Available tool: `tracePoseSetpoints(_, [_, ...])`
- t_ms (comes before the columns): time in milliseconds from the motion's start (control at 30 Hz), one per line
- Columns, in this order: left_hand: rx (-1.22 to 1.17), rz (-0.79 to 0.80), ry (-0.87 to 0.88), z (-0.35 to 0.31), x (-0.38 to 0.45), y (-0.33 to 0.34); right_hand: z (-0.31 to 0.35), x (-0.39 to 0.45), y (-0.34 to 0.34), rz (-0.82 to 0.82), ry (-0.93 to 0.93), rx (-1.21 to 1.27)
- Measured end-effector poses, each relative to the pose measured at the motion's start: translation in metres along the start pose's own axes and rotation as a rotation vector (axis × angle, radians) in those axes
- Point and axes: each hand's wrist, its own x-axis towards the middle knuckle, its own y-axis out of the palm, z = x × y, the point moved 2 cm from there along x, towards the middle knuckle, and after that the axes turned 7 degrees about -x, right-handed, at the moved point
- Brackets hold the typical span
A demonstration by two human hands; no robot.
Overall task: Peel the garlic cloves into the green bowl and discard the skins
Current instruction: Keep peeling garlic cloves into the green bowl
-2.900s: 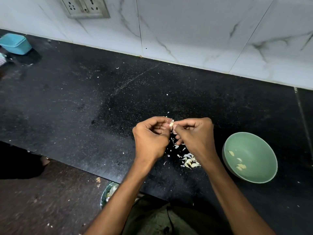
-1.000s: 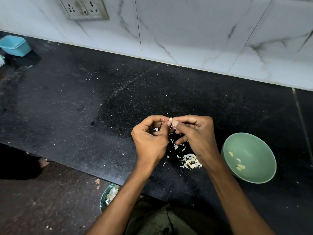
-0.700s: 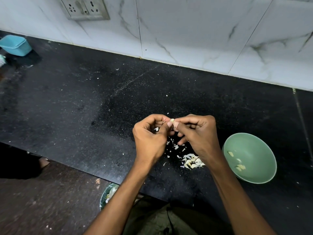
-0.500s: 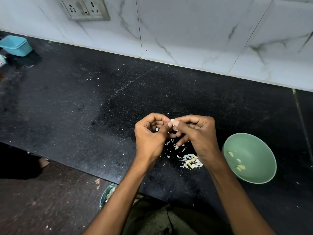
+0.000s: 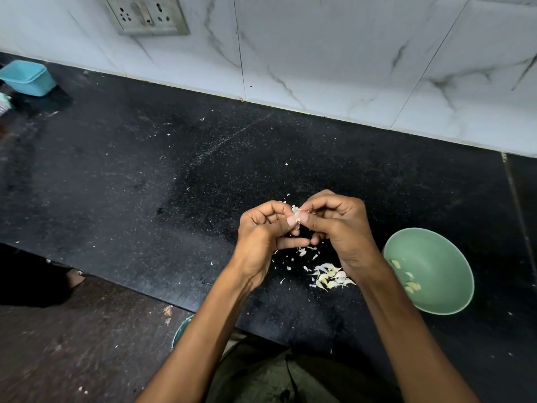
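Both hands meet above the black table [image 5: 145, 175], and between them sits one small garlic clove [image 5: 295, 211], pinched at the thumb tips: the left hand [image 5: 263, 237] has its grip curled round the clove from the left, and the right hand [image 5: 338, 228] pinches it from the other side, thumb nail against the pale skin. The clove is tiny and mostly hidden, so how much skin remains on it cannot be told. The likeliest slip is the clove squirting out of that narrow pinch if the nail pulls too hard; it would drop among the loose skins [image 5: 328, 276] piled on the table directly below and be hard to pick out, or skid off the near edge to the floor. The green bowl [image 5: 441, 301], holding a few peeled cloves, stands well to the right of the hands, so a peeled clove must be carried across, and flakes clinging to the fingers could fall in with it. The skins are not yet discarded.
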Motion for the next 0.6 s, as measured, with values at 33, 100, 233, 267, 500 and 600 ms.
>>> tracePoseSetpoints(33, [0.002,0.009,-0.008,0.001,0.001,-0.001,0.0,0.001,0.001,0.004,-0.004,-0.002])
tracePoseSetpoints(100, [0.001,0.015,0.004,0.002,0.001,0.0,-0.001,0.002,0.003,0.016,-0.016,0.003])
tracePoseSetpoints(233, [0.029,0.018,0.06,0.001,0.0,0.004,-0.004,0.001,0.007,0.028,-0.031,0.044])
tracePoseSetpoints(267, [0.031,0.026,0.07,0.0,-0.001,0.005,-0.005,0.001,0.008,0.025,-0.033,0.059])
tracePoseSetpoints(500, [0.115,-0.064,0.135,0.002,0.0,0.002,-0.009,-0.002,0.015,-0.038,-0.024,0.127])
tracePoseSetpoints(600, [0.133,-0.084,0.147,0.003,0.0,0.002,-0.01,-0.001,0.013,-0.02,-0.026,0.127])
